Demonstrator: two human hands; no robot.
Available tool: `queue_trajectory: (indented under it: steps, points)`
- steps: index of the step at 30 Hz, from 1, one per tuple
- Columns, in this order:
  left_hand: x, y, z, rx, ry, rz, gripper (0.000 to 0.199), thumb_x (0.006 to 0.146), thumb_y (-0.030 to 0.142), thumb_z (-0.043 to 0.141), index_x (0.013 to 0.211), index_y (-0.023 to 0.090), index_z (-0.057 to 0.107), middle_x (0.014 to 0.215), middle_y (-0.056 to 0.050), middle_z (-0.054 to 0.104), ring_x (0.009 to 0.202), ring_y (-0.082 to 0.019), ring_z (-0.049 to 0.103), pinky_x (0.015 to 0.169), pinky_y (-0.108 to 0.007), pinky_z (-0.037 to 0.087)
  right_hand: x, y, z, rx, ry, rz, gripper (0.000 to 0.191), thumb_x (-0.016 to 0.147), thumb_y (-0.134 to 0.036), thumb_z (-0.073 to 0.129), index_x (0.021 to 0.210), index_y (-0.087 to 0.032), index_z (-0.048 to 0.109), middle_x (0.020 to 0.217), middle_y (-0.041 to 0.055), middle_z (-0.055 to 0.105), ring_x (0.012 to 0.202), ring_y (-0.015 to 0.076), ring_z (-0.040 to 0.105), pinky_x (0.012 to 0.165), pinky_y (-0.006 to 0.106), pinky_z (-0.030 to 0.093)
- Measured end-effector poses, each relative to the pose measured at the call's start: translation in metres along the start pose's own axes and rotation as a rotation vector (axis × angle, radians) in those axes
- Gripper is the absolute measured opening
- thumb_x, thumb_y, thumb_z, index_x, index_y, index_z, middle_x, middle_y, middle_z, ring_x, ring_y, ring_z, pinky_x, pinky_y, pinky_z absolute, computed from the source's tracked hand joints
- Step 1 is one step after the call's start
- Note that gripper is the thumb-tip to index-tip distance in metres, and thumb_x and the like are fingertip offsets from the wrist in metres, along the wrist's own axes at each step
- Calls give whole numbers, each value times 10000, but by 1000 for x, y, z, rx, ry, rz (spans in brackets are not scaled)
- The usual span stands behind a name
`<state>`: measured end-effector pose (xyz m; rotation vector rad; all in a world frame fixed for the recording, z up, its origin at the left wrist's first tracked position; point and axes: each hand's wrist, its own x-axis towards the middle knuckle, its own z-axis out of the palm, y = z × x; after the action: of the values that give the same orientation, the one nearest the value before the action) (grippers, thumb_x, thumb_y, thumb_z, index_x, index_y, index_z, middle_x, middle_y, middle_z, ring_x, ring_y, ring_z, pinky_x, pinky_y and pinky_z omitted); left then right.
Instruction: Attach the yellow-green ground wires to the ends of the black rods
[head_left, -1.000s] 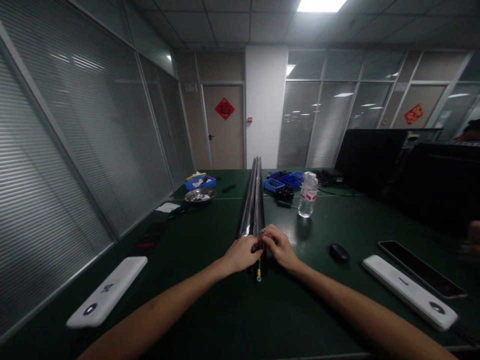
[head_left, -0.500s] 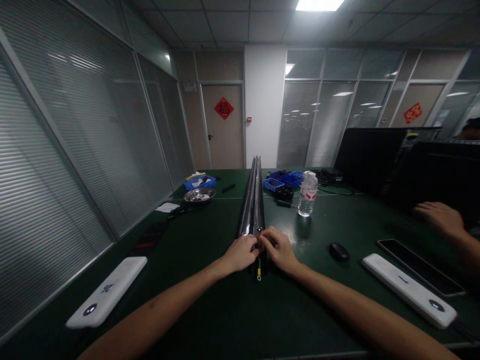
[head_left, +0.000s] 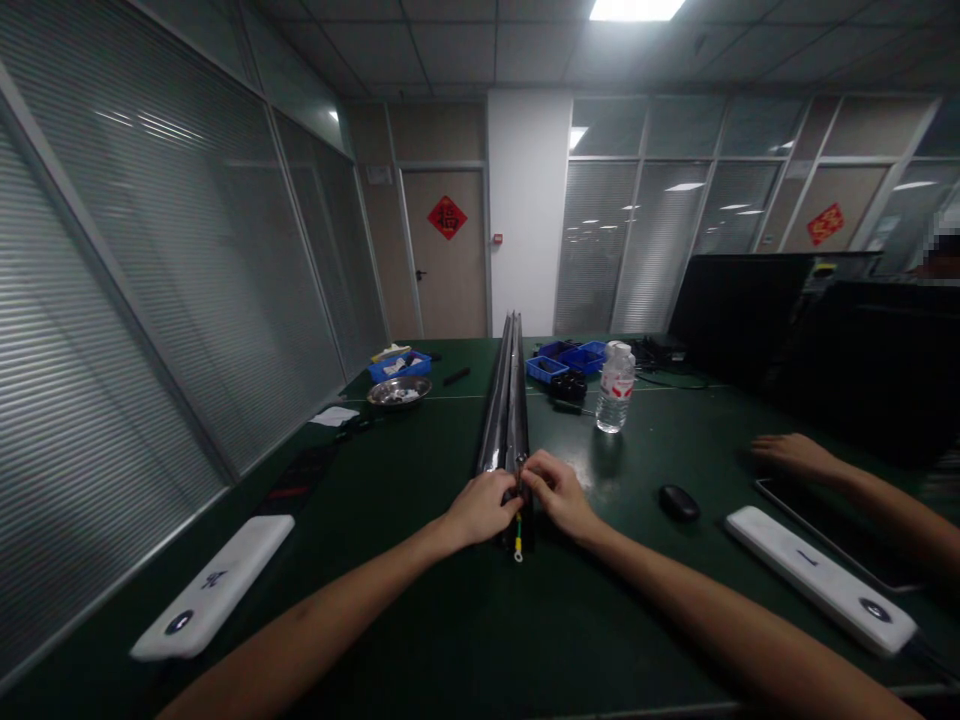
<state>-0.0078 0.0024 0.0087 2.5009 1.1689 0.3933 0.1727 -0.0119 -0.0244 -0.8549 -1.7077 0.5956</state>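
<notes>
A long, dark, shiny profile (head_left: 495,425) lies on the green table, running away from me. At its near end my left hand (head_left: 486,507) is closed, thumb and fingers pinched around something too small to make out. My right hand (head_left: 553,492) is closed too, its fingertips at the right side of the same end, and what they grip is hidden. Below the fingers hangs a short green wire with a yellow sleeve and a ring terminal (head_left: 518,556).
A water bottle (head_left: 614,390), blue bins (head_left: 547,370) and a black mouse (head_left: 678,503) stand right. A metal bowl (head_left: 399,392) is back left. White devices (head_left: 214,585) flank me. Another person's hand (head_left: 795,456) reaches in from the right, beside a phone-like slab (head_left: 832,530).
The other person's hand has moved left and nearer, now over the dark slab's far edge. My hands have hardly moved; slightly more of the green wire shows.
</notes>
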Motion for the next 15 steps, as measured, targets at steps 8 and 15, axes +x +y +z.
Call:
queue_trajectory:
  steps: [8,15]
  points:
    - [1,1,-3,-43,-23,-4,193,901,275,540,985,187,690,1090,-76,687,982,-226,651,831,-292,484,-5,-8,2,-102,21,-28,203,970,-352,552,885,-191,642,805,26,598,684,155,568,636,270,455]
    - [-2,5,-4,-29,10,-18,206,902,331,552,1012,201,667,1044,-70,692,951,-226,660,808,-284,480,-1,-11,-2,-71,11,-96,283,991,-361,507,785,-191,601,788,26,554,734,167,554,669,281,438]
